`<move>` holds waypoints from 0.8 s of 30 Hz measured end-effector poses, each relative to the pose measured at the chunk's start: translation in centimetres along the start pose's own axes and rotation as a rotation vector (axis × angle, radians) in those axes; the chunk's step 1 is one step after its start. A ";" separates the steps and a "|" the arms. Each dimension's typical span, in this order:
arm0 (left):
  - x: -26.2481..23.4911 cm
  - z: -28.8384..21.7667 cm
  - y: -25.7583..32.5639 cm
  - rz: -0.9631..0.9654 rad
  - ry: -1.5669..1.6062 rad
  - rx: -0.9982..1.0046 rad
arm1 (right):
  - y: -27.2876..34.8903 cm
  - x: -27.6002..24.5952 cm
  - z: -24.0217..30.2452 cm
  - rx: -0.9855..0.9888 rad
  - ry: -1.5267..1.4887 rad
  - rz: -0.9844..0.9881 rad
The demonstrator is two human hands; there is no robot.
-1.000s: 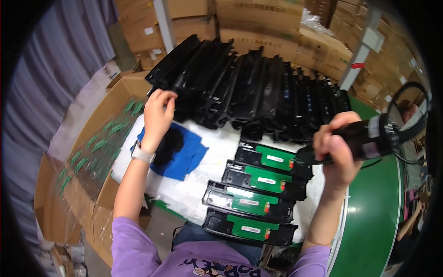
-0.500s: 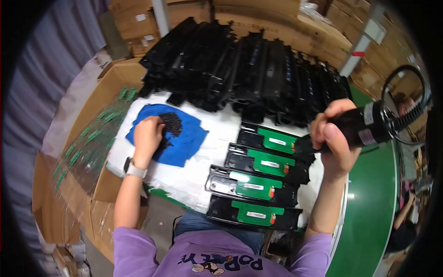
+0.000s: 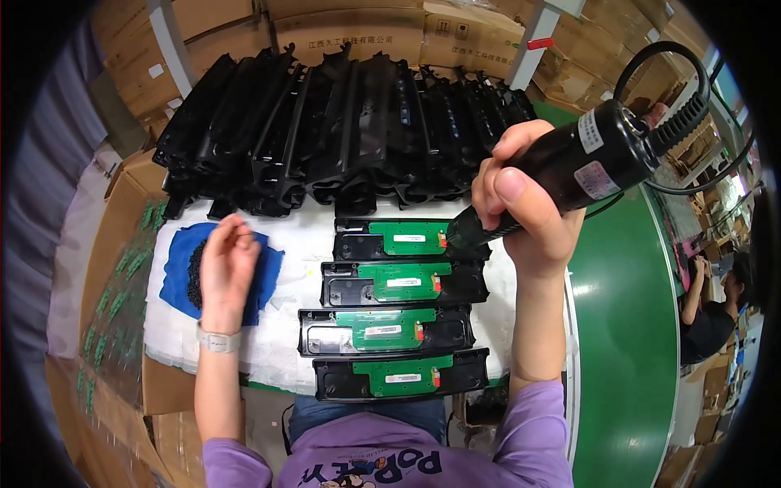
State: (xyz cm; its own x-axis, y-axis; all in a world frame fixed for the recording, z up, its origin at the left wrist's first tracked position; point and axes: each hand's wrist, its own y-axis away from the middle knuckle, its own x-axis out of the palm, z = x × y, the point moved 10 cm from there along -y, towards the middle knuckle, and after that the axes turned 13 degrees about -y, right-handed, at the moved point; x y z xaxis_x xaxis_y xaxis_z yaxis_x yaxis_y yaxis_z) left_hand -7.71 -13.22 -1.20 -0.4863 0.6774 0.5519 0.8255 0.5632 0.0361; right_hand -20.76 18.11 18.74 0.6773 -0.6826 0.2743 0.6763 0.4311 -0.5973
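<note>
Head-worn fisheye, close above, facing down

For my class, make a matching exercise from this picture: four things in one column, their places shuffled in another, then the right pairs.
Things
1. Black cylindrical corded power tool
2. Crumpled blue cloth
3. Stack of long black plastic parts
4. Four flat green circuit boards with white labels

Places
A. On the table's far side, beyond the boards
B. Set on black plastic trays, one each
C. Gripped by the person's bare right hand
D. Under a pile of tiny black pieces, partly hidden by the bare left hand

Pairs: 1-C; 2-D; 3-A; 4-B
</note>
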 end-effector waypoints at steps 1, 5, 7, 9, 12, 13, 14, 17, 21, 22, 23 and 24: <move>2.8 1.7 -0.2 0.074 0.016 -0.063 | 0.1 -0.2 0.0 0.009 0.007 -0.018; 10.3 7.4 -0.3 0.233 0.024 -0.306 | 0.1 -0.1 -0.4 0.027 -0.042 -0.017; 12.9 9.0 0.4 0.337 0.001 -0.358 | 0.0 -0.3 -1.0 0.052 -0.068 -0.042; 14.6 9.4 2.2 0.401 -0.028 -0.403 | -0.2 -0.5 -1.5 0.056 -0.059 -0.037; 15.7 10.1 3.4 0.476 -0.117 -0.435 | -0.2 -0.6 -1.6 0.012 -0.140 -0.021; 15.4 10.2 3.5 0.470 -0.113 -0.436 | -0.3 -0.3 -1.7 -0.024 -0.244 0.040; 15.2 10.2 3.6 0.481 -0.153 -0.418 | -0.3 0.0 -2.0 -0.017 -0.332 0.103; 14.5 10.2 3.8 0.492 -0.214 -0.379 | -0.3 0.7 -2.4 -0.049 -0.539 0.175; 14.0 9.5 3.7 0.482 -0.291 -0.323 | -0.4 1.1 -3.5 -0.054 -0.715 0.159; 13.9 9.3 3.6 0.481 -0.340 -0.290 | -0.4 1.1 -3.7 -0.048 -0.718 0.159; 13.7 9.4 3.6 0.475 -0.338 -0.291 | -0.3 1.1 -4.0 -0.023 -0.698 0.150; 13.7 9.3 3.5 0.478 -0.364 -0.281 | -0.2 1.1 -4.4 0.001 -0.678 0.141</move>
State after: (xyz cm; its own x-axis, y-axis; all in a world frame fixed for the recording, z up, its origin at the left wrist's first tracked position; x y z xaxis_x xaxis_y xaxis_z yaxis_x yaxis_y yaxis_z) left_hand -14.12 2.45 -1.30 -0.0729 0.9665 0.2459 0.9937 0.0494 0.1002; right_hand -21.42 14.66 15.87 0.7900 -0.1002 0.6049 0.5684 0.4894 -0.6613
